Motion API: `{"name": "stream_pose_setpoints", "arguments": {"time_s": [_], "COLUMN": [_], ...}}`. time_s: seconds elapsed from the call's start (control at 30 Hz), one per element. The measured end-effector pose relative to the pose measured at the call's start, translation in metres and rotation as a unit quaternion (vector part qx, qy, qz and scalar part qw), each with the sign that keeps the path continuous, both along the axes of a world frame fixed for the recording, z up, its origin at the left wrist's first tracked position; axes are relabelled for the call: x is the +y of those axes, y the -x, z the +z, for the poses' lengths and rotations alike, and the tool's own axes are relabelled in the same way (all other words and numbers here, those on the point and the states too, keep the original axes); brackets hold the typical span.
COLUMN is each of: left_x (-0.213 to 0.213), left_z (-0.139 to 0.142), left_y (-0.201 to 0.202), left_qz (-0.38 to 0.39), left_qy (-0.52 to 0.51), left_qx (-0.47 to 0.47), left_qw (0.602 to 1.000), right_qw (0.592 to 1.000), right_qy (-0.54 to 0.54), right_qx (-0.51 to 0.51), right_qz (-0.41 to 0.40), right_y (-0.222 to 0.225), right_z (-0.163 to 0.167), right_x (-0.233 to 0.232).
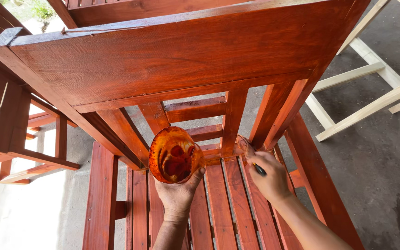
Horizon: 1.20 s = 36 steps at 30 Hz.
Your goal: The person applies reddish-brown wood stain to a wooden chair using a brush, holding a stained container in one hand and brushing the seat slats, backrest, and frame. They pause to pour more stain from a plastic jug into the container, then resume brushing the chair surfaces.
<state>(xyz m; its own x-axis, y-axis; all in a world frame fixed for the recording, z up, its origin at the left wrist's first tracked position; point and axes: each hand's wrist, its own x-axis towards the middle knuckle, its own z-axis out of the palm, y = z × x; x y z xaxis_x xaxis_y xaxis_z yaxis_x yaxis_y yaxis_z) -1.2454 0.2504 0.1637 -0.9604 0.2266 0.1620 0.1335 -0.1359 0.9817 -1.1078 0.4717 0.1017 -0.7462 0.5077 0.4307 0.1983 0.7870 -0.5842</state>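
The left hand [178, 194] cups a stain-smeared, translucent orange plastic bowl [174, 155] from below, its mouth tilted toward the person — light, likely slick, best held underneath. The right hand [268, 178] is closed on a dark-handled brush [255, 165], its long axis running up-left toward the red-brown stained slatted wooden chair [163, 60].
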Motion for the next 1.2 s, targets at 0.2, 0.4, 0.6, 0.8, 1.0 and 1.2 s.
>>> {"name": "stream_pose_setpoints", "arguments": {"time_s": [0.2,0.4,0.6,0.8,1.0,1.2], "left_x": [0.0,-0.014,-0.018,-0.014,-0.014,-0.016], "left_z": [0.0,0.004,0.008,0.005,0.001,0.0], "left_y": [0.002,0.015,0.014,0.013,0.013,0.011], "left_qz": [-0.012,-0.022,-0.025,-0.017,-0.015,-0.031], "left_qy": [-0.009,0.0,0.002,0.009,0.024,0.007], "left_qx": [-0.015,0.004,-0.005,0.006,0.021,0.011], "left_qw": [1.0,1.0,1.0,1.0,0.999,0.999], "right_qw": [0.976,0.97,0.964,0.989,0.995,0.836], "right_qy": [-0.091,-0.06,-0.002,0.02,0.039,0.5], "right_qx": [-0.199,-0.229,-0.258,-0.141,-0.019,0.144], "right_qz": [-0.007,-0.048,-0.068,-0.045,-0.089,-0.173], "right_y": [0.032,0.021,0.004,-0.02,0.001,0.011], "right_z": [-0.023,-0.022,-0.009,-0.005,-0.024,-0.034], "right_x": [-0.022,-0.032,-0.037,-0.035,-0.013,-0.003]}}
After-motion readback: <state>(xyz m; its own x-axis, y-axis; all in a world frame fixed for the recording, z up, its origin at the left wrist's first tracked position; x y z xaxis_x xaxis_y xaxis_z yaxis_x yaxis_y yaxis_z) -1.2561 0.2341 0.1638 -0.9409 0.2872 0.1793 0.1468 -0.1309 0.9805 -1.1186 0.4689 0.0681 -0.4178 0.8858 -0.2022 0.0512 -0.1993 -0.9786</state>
